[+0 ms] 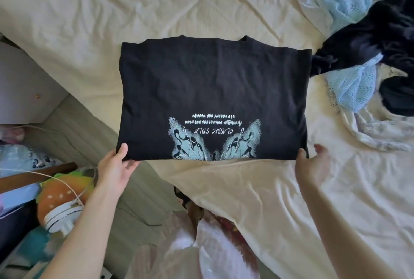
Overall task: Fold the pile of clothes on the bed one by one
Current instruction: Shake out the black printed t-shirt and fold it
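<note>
Both hands pinch the black shirt's near corners, left hand (116, 166) and right hand (311, 164), thumbs on top, fingers underneath. The shirt (212, 90) lies flat beyond the fingertips on the bed (112, 9), probably ready for another fold.

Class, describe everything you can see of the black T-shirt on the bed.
The black T-shirt lies flat on the cream bedsheet, sides folded in, collar at the far edge. A pale blue butterfly print with upside-down lettering sits by the near edge. The fabric looks like soft cotton. The left hand and right hand each pinch a near corner.
</note>
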`<state>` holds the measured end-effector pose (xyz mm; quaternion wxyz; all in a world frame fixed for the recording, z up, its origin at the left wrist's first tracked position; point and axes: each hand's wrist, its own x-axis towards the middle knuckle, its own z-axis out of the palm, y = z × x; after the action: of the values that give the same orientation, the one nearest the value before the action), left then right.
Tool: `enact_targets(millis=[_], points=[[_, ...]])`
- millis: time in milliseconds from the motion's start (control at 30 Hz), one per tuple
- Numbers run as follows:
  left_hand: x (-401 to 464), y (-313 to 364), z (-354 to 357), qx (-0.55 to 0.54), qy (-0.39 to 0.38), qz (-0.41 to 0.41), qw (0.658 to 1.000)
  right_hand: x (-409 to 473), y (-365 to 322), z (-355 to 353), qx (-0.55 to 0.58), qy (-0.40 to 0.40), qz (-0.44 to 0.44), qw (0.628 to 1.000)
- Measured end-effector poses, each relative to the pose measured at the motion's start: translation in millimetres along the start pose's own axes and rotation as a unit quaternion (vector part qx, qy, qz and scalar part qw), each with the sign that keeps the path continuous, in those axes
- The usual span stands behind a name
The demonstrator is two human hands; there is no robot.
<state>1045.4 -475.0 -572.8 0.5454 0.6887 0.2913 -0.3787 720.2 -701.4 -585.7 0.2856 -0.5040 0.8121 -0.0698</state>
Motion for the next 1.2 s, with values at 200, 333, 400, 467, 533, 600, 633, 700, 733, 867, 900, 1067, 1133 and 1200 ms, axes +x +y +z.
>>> enact_targets(millis=[200,333,400,467,533,600,633,700,733,867,900,1067,1133,1200], points=[[-49,2,27,0.094,0.119,0.220,0.964,-64,-6,39,-0.237,-0.218,-0.434,0.841],[-76,15,67,0.092,0.112,0.276,0.950,-70,-9,45,-0.166,-0.307,-0.341,0.873],[-92,18,100,0.124,0.073,0.317,0.937,-67,-18,33,0.003,-0.319,-0.217,0.923],[-110,17,140,0.200,0.020,0.379,0.903,-59,-20,16,0.156,-0.317,-0.096,0.931],[-129,8,181,0.271,-0.048,0.453,0.848,-47,-16,-4,0.293,-0.312,0.011,0.903],[-146,-15,217,0.325,-0.121,0.510,0.787,-29,-7,-22,0.403,-0.295,0.080,0.863],[-154,-32,231,0.353,-0.156,0.525,0.759,-19,-1,-30,0.450,-0.284,0.109,0.840],[-162,-74,250,0.423,-0.229,0.531,0.698,0,10,-41,0.511,-0.267,0.156,0.802],[-163,-96,255,0.469,-0.273,0.514,0.664,8,15,-44,0.514,-0.260,0.167,0.800],[-142,-154,244,0.630,-0.365,0.433,0.532,27,28,-44,0.421,-0.280,0.140,0.851],[-133,-158,234,0.643,-0.348,0.451,0.512,29,28,-41,0.402,-0.283,0.136,0.860],[-91,-141,175,0.691,-0.234,0.517,0.448,42,12,-13,0.270,-0.249,0.122,0.922],[-80,-133,162,0.701,-0.232,0.525,0.422,42,8,-11,0.248,-0.212,0.101,0.940],[-75,-131,153,0.716,-0.240,0.520,0.399,42,13,-15,0.227,-0.183,0.065,0.954]])
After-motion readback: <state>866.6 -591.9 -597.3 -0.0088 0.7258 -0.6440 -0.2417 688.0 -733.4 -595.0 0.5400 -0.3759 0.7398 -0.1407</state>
